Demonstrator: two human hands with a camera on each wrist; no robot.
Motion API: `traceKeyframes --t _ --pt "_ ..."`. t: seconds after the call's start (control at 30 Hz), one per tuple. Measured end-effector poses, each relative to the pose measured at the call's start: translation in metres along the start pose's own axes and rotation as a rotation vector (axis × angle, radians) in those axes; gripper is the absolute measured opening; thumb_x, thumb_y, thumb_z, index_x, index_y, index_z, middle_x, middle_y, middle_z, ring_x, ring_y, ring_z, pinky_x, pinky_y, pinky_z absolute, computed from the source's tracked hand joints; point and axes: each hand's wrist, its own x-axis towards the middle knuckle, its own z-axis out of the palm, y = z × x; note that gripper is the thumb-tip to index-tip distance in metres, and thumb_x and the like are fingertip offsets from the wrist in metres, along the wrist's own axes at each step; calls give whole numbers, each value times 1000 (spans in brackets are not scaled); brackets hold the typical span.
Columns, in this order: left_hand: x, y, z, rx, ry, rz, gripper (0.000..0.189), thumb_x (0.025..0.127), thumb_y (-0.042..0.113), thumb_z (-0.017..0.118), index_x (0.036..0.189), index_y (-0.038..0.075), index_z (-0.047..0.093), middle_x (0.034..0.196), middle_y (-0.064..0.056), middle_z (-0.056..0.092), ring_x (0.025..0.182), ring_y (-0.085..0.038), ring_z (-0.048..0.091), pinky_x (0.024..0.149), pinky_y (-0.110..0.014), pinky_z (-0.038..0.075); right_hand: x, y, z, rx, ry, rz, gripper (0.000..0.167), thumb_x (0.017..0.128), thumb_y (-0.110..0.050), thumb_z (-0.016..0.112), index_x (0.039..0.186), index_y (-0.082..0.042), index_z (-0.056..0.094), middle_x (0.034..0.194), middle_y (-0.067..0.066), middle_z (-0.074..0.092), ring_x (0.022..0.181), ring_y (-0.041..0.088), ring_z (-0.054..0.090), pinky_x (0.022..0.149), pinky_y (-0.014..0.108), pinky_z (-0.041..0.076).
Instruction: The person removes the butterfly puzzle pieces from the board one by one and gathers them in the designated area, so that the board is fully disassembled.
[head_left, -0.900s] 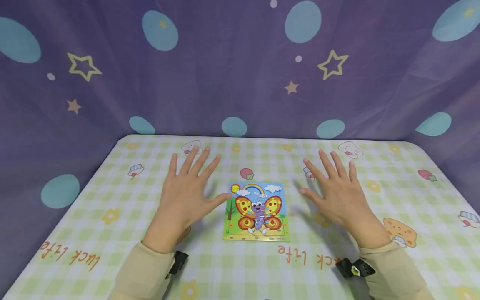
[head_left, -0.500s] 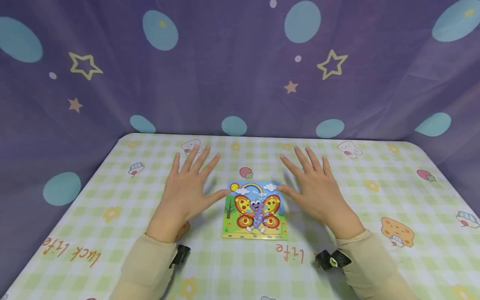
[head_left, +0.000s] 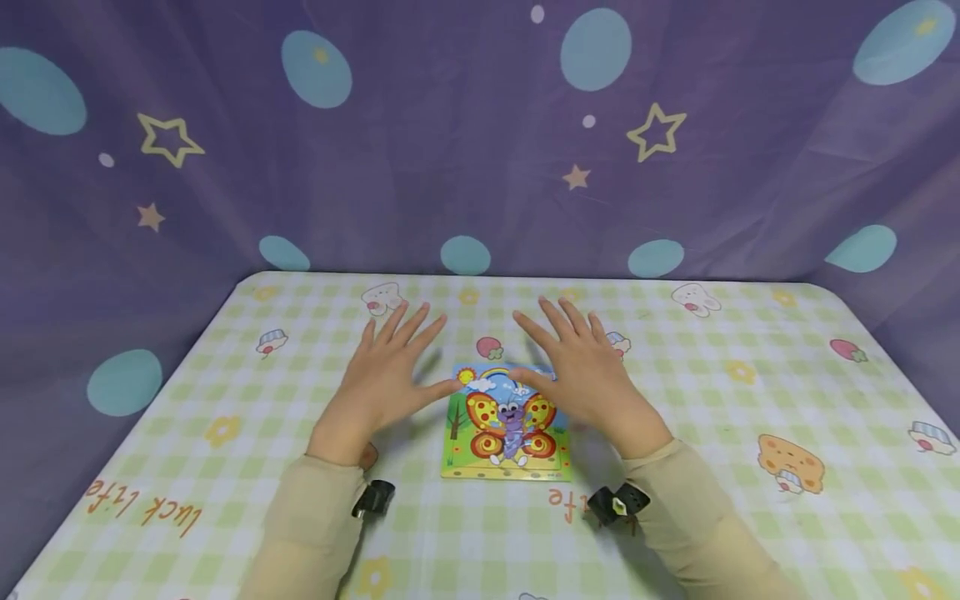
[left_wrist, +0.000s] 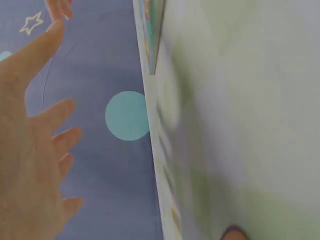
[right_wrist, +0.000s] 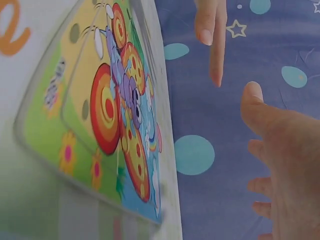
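A square jigsaw puzzle board (head_left: 506,467) with a butterfly picture lies flat on the table, between my two hands. My left hand (head_left: 382,383) hovers at its left side, fingers spread, the thumb tip near the upper left edge as seen from above. Over the board's upper right part hangs my right hand (head_left: 588,379), fingers also spread, hiding that corner. Neither hand holds anything. In the right wrist view the butterfly board (right_wrist: 107,110) fills the left side, with a gap between it and my right hand (right_wrist: 290,155). The left wrist view catches only the board's edge (left_wrist: 152,40).
A green and white checked tablecloth (head_left: 675,533) printed with small cartoons covers the table. Behind its far edge hangs a purple curtain (head_left: 450,150) with stars and blue ovals. Black wrist straps (head_left: 375,498) sit at both sleeves.
My right hand has moved left, from beside the board to above its upper right corner. The left hand has shifted slightly right. The board stays in place.
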Motion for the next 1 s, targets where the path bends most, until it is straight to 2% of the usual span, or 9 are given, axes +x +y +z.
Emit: traceKeyframes --t 0.13,0.33,0.43,0.6,0.73,0.87,1.0 --pt "3 -5 5 -110 -42 10 96 83 66 66 158 23 26 165 -3 13 151 -31 -2 119 -59 0 8 -5 5 32 -16 -23 71 96 -59 51 157 -29 29 164 10 19 150 34 11 119 59 9" --pt "4 -13 12 -231 -86 1 99 79 58 76 157 20 29 165 -7 16 151 -34 3 119 -59 7 19 -10 15 112 -43 -89 72 94 -55 59 155 -25 35 160 12 29 147 36 23 118 58 18" --pt "4 -16 15 -265 -107 -4 100 78 57 77 158 20 28 165 -8 15 151 -35 4 119 -59 9 22 -11 19 155 -62 -112 72 94 -52 61 155 -23 37 159 13 31 145 36 28 117 56 22" --pt "6 -20 18 -301 -149 -10 103 78 55 78 158 20 25 166 -9 11 150 -36 5 117 -62 12 28 -14 20 288 -114 -135 71 92 -42 69 153 -20 40 156 13 36 141 34 36 115 52 31" --pt "7 -19 17 -322 -197 -15 104 77 53 79 159 18 24 166 -11 9 150 -37 6 116 -63 14 34 -17 20 359 -151 -168 66 91 -32 72 149 -14 45 150 10 45 136 29 43 110 47 39" --pt "8 -15 16 -340 -262 -18 99 79 50 79 158 18 28 165 -11 11 150 -35 10 117 -62 17 38 -21 22 380 -198 -178 59 91 -25 73 144 -10 50 140 8 54 128 27 52 104 44 46" --pt "11 -8 14 -350 -299 -4 83 86 44 74 154 13 37 163 -15 20 148 -36 17 117 -59 20 45 -24 23 347 -237 -167 48 92 -18 72 137 -8 58 137 9 55 121 26 56 100 41 49"
